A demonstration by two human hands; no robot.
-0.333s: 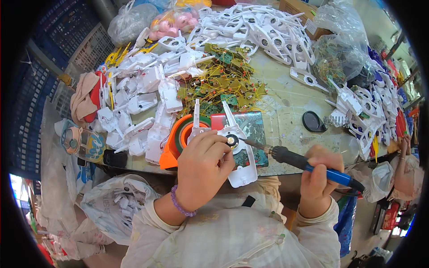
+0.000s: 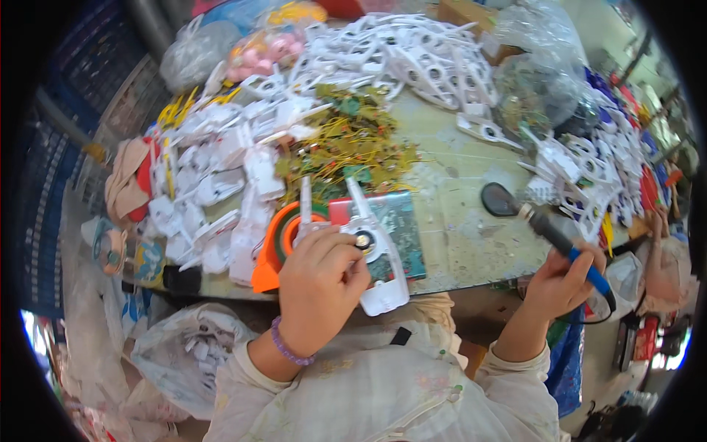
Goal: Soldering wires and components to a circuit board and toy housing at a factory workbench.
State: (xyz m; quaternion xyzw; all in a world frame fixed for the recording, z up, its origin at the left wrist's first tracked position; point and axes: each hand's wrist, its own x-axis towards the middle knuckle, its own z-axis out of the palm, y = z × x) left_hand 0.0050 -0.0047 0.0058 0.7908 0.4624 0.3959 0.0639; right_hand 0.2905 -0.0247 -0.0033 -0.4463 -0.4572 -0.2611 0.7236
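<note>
A white plastic housing (image 2: 386, 295) with two prongs lies at the table's front edge, a round black speaker (image 2: 364, 241) set in its middle. Bent over the housing's left side is my left hand (image 2: 318, 283), closed, with its fingertips at the speaker's edge; whatever is between thumb and finger is hidden. Out to the right, my right hand (image 2: 561, 286) grips a soldering iron (image 2: 554, 236) by its blue handle. The iron's front end points up and left near a black oval dish (image 2: 499, 200), apart from the housing.
Under the housing are an orange tape dispenser (image 2: 266, 267) and a red-and-green board (image 2: 403, 221). Beyond lie wired circuit boards (image 2: 346, 140), with piles of white housings (image 2: 221, 147) and white frames (image 2: 434, 62). A coil spring stand (image 2: 543, 193) stands right; a plastic bag (image 2: 166, 353) hangs lower left.
My right hand has drawn the soldering iron away from the speaker, to the right, its front end now raised. My left hand stays at the housing. The whole view has shifted slightly.
</note>
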